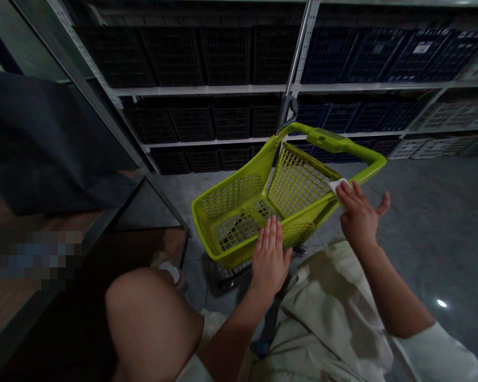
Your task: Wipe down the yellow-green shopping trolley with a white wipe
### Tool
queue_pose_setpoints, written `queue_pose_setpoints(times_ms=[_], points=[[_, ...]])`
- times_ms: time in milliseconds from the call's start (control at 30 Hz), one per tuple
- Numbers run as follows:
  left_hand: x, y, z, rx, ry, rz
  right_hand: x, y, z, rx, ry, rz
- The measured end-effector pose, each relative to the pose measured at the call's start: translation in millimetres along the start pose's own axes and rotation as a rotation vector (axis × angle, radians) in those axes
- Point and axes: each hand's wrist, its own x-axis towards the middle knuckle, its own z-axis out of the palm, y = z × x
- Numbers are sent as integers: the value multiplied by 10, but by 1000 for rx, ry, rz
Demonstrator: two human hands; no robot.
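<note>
A lime-green plastic shopping cart (231, 260) stands in front of me, its latticed basket toward the left and its handle (368, 168) at the upper right. My left hand (270, 257) lies flat with fingers outstretched on the near rim of the basket. At the rear of the same side, my right hand (358, 215) presses a small white cloth (338, 184) against the rim close to the handle. Its thumb and little finger side stick out, and part of the cloth is hidden under the fingers. A latticed flap (298, 180) closes the handle end of the basket.
Metal shelving (219, 90) behind the cart carries rows of black crates (225, 55), blue crates (334, 55) and pale crates (450, 114). At left is a metal-framed table (99, 225) with dark fabric (51, 143) over it. My bare knee (151, 313) is close to the cart.
</note>
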Motion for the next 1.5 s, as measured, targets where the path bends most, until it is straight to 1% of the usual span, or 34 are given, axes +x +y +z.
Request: queue_pose_setpoints(times_ms=[33,67,100,167,200,233,267,300,333,400,467,500,533,567,600,667,767,800,833,867,900,967,1000,1067,1100,1133,1167,1200,1233,1333,1400,1433,1467,1500], points=[[-2,-2,6,-1,5,2,-53,-95,18,12,6,27],[-3,-5,11,1,8,5,-129,-247,36,36,-15,24],[-3,-8,13,6,10,10,-220,-439,50,72,-57,-10],[0,-11,15,21,11,20,-398,-839,60,173,-180,-134],[2,-13,14,27,12,21,-464,-995,56,219,-234,-201],[4,-14,13,31,14,18,-502,-1095,46,256,-277,-263],[6,-16,13,32,13,13,-509,-1125,34,277,-308,-314],[7,-18,12,32,10,9,-485,-1082,19,279,-324,-348],[8,-21,12,30,5,8,-431,-971,4,264,-326,-360],[7,-31,12,26,-6,13,-267,-612,-22,196,-280,-312],[4,-40,11,13,-10,21,-92,-226,-33,103,-170,-164],[3,-44,9,3,-10,22,-25,-85,-29,65,-116,-86],[3,-45,6,-6,-11,23,16,-6,-19,38,-73,-21],[3,-45,4,-13,-11,23,25,3,-4,24,-47,19],[4,-43,0,-15,-12,22,2,-62,15,22,-40,30],[7,-35,-5,-8,-18,20,-133,-367,51,57,-83,-24],[8,-22,-8,17,-22,17,-408,-949,70,187,-223,-193],[7,-20,-9,26,-20,16,-472,-1078,64,230,-259,-243],[5,-19,-10,33,-16,13,-506,-1142,55,265,-286,-293],[4,-20,-11,36,-15,11,-506,-1135,43,286,-307,-337],[4,-22,-13,36,-16,12,-472,-1058,32,291,-320,-375],[7,-25,-18,30,-23,16,-326,-739,12,248,-312,-395],[10,-26,-20,27,-27,19,-233,-536,6,203,-278,-360],[18,-24,-20,25,-30,24,-61,-166,4,96,-164,-217],[21,-22,-18,27,-29,24,-3,-44,10,54,-105,-143],[23,-19,-16,29,-27,24,27,14,19,25,-63,-82],[24,-16,-12,32,-25,23,25,0,30,10,-44,-44],[23,-13,-9,34,-24,23,-8,-85,42,10,-50,-30],[21,-11,-4,37,-23,22,-69,-229,53,25,-71,-41],[11,-13,12,39,-12,26,-320,-819,66,138,-186,-176],[4,-20,23,33,14,24,-434,-1108,61,208,-240,-255],[2,-23,28,27,27,21,-449,-1166,58,228,-261,-290],[0,-27,30,21,34,19,-433,-1157,55,235,-283,-322],[-1,-30,31,17,35,17,-389,-1083,53,227,-304,-355]])
